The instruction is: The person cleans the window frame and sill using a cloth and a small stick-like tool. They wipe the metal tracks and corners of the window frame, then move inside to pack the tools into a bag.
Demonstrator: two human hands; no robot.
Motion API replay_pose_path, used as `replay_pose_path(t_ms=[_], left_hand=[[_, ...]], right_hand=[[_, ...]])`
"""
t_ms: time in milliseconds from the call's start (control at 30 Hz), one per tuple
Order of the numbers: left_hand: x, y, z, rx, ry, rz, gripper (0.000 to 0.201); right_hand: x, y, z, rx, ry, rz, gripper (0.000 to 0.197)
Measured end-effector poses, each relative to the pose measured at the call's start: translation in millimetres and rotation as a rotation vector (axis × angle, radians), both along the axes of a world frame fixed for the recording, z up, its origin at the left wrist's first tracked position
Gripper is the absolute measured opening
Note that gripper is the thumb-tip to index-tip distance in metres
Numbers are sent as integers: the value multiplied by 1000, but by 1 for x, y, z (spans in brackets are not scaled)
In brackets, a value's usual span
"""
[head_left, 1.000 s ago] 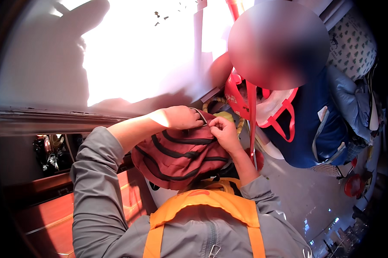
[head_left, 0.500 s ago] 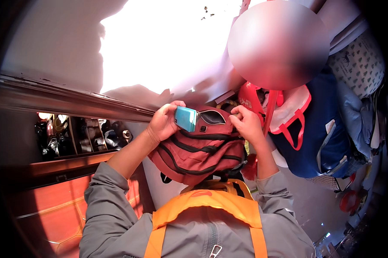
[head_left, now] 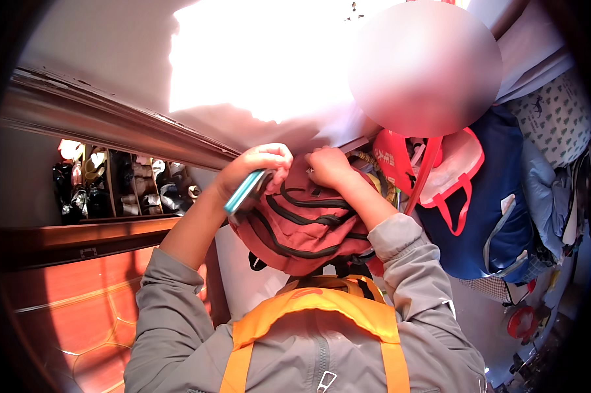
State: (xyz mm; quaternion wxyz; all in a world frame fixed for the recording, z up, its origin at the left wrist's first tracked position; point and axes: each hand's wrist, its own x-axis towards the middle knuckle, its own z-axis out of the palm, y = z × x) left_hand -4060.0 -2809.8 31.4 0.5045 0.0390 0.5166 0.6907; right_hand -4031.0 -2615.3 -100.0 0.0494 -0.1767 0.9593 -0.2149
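A dark-red backpack with black zippers is in front of me, upper middle. My left hand is closed at its upper left, with a flat turquoise case tucked in the palm and seen nearly edge-on. Its thumb and forefinger are bent together near the backpack's top. My right hand pinches at the top pocket's zipper, close to the left hand; its fingertips hide the pull. No gap shows in that pocket from here.
On the left, a wooden cabinet holds shoes on its shelf. To the right are a red-and-white bag, a large navy bag and a patterned pale bag. An orange strap piece crosses my chest. A blurred round patch covers the upper right.
My right hand has moved left along the top pocket, and its opening no longer shows. My left hand has turned, tipping the turquoise case from face-on to edge-on.
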Motion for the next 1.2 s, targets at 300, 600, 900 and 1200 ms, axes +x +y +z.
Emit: replay_pose_path(t_ms=[300,600,900,1200], left_hand=[[0,9,8,-363,382,-167,9],[-10,26,-16,-601,485,-210,11],[-19,29,-57,-607,555,-265,13],[-22,32,-76,-695,695,-277,16]], right_hand=[[13,-14,-23,-73,20,66,14],[17,-26,-19,-210,-182,-23,19],[11,-45,-48,-191,-320,-208,23],[10,-35,-33,-126,-386,-207,19]])
